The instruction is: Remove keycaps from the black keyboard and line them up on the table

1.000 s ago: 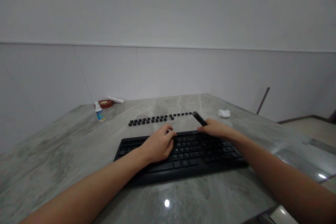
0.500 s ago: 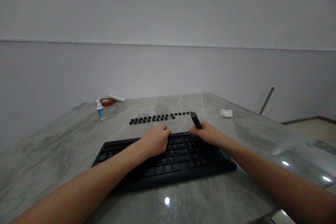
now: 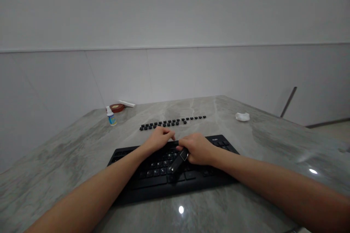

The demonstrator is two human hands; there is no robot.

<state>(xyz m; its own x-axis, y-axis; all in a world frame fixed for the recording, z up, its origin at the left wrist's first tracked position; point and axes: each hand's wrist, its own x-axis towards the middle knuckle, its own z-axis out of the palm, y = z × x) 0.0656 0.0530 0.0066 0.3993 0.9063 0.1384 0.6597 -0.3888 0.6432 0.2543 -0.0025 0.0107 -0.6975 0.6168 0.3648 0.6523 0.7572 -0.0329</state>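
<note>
A black computer keyboard [image 3: 147,185] lies on the marbled table under both my hands. At its back edge is my left hand [image 3: 158,139], fingers bent over that edge and thumb side toward the middle. My right hand [image 3: 197,148] is closed in a fist around a slim black tool [image 3: 177,161] with a small metal frame near the grip. The tool's free end points down toward me over the lower keys; its other end is hidden in the fist. Beyond the keyboard, small black keycaps [image 3: 169,121] lie in two rows.
At the back left stand a small white-capped bottle [image 3: 111,117] with a blue and yellow label, a round reddish-brown object [image 3: 117,108] and a white flat strip [image 3: 127,103]. A crumpled white wad [image 3: 242,117] lies to the right. The wall [image 3: 169,76] rises behind the table.
My right hand has moved left to the keyboard's middle, and its tool has swung from pointing up and away to pointing down toward me. My left hand has shifted slightly left and back.
</note>
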